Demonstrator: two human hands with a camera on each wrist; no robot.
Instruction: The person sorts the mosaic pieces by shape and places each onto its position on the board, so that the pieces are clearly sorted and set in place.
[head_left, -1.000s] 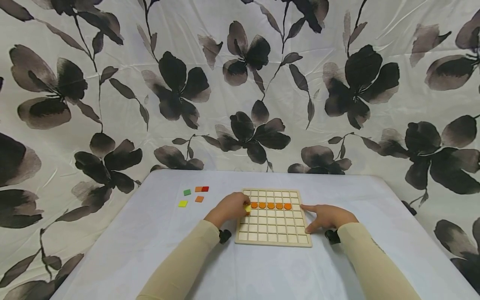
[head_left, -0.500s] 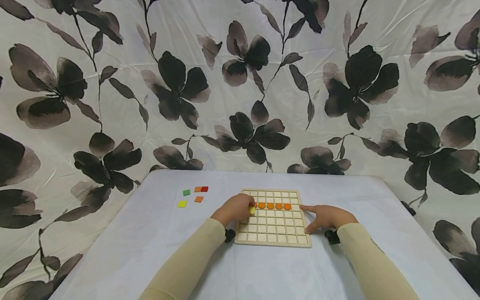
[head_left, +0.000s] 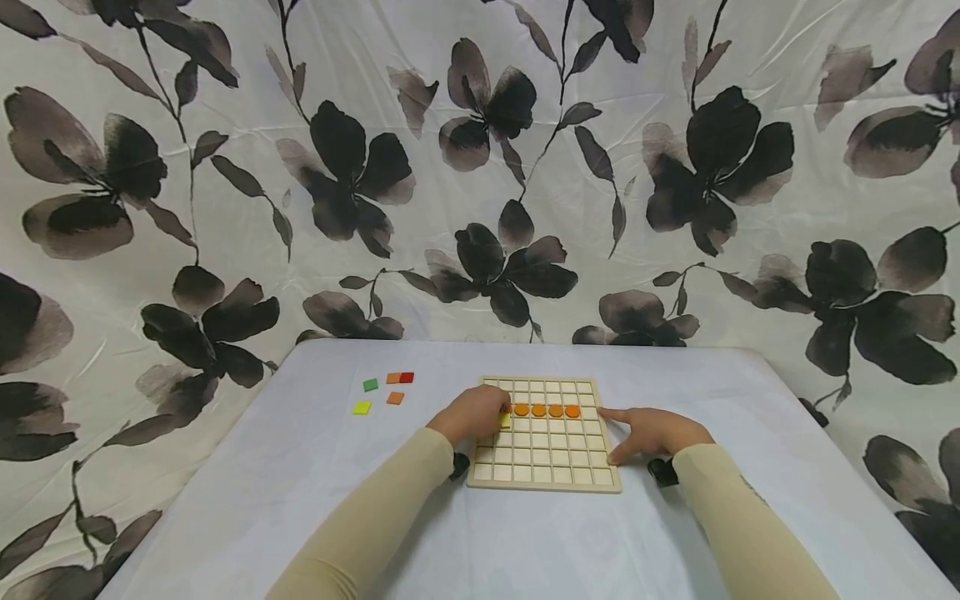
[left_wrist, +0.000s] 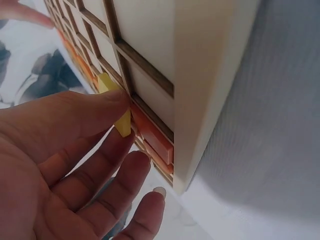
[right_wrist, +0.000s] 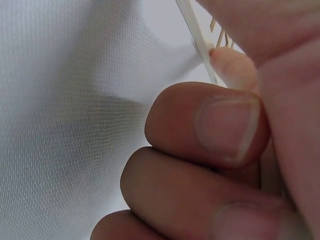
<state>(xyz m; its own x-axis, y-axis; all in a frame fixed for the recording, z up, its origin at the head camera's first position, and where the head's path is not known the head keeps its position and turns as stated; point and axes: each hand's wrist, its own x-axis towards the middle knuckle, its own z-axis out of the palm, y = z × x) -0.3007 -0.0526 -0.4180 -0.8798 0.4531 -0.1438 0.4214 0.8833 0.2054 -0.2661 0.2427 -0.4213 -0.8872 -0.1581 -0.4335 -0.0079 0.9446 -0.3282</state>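
Observation:
A pale wooden grid board (head_left: 546,476) lies on the table. A row of round orange pieces (head_left: 556,411) sits in its cells. My left hand (head_left: 476,410) is over the board's left side, pinching a small yellow tile (left_wrist: 122,125) between thumb and fingertips. In the left wrist view, the tile stands on edge against the grid, beside orange pieces (left_wrist: 155,142) near the board's rim. My right hand (head_left: 660,431) touches the board's right edge with its index finger and spread thumb. Its other fingers (right_wrist: 200,125) are bent in the right wrist view. The left fingers hide some cells.
Left of the board lie loose square tiles: a green tile (head_left: 371,384), a yellow square (head_left: 362,407), a red tile (head_left: 407,377) touching an orange one, and another orange tile (head_left: 395,398). A white cloth covers the table (head_left: 570,550). A floral curtain (head_left: 420,192) hangs behind.
My left hand has shifted slightly right across the board with the yellow tile, now covering the leftmost round orange piece. The right hand has stayed at the board's edge.

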